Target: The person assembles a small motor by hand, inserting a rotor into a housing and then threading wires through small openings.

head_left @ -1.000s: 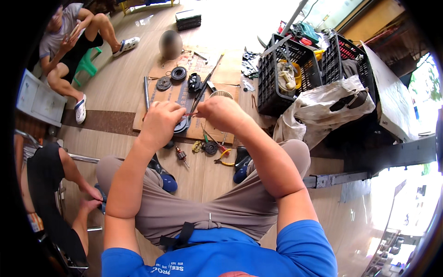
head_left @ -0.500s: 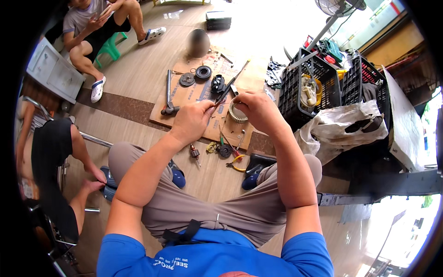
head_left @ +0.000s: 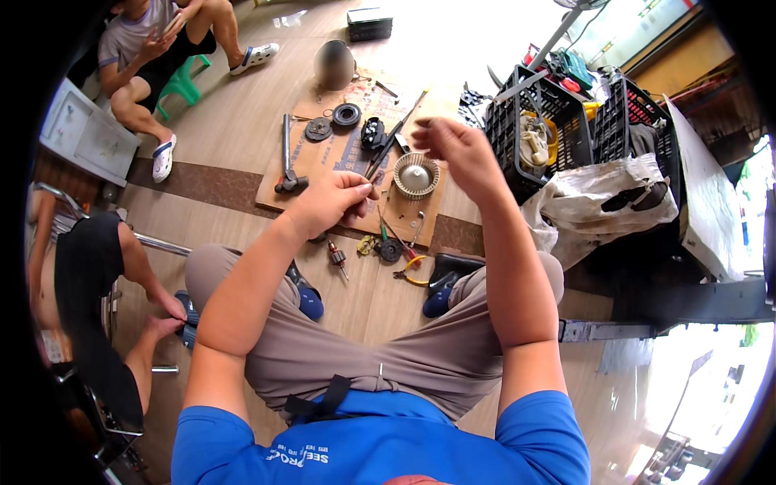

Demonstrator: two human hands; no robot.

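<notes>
My left hand [head_left: 343,198] is pinched above the cardboard [head_left: 277,166], on something too small to make out. My right hand [head_left: 440,145] is raised near the crates, fingers loosely curved and apart, slightly blurred, with nothing visible in them. Between and below them lies a finned metal fan wheel [head_left: 416,176]. Around it are long dark rods [head_left: 396,131], a black block part [head_left: 373,134], two round discs [head_left: 346,115], a hammer [head_left: 289,184], green-handled tool [head_left: 383,231], yellow-handled pliers [head_left: 417,280] and an armature [head_left: 337,257].
At right stand black crates [head_left: 501,137] with tools, a white sack [head_left: 598,210] and a metal beam [head_left: 687,301]. At upper left a person [head_left: 141,73] sits on a green stool beside a white cabinet [head_left: 85,137]; another person [head_left: 89,291] sits at lower left. A dark box [head_left: 369,24] lies behind.
My hands, earlier close together on a thin reddish piece, are now apart: the right has risen up and away from the left. The fan wheel is more fully visible.
</notes>
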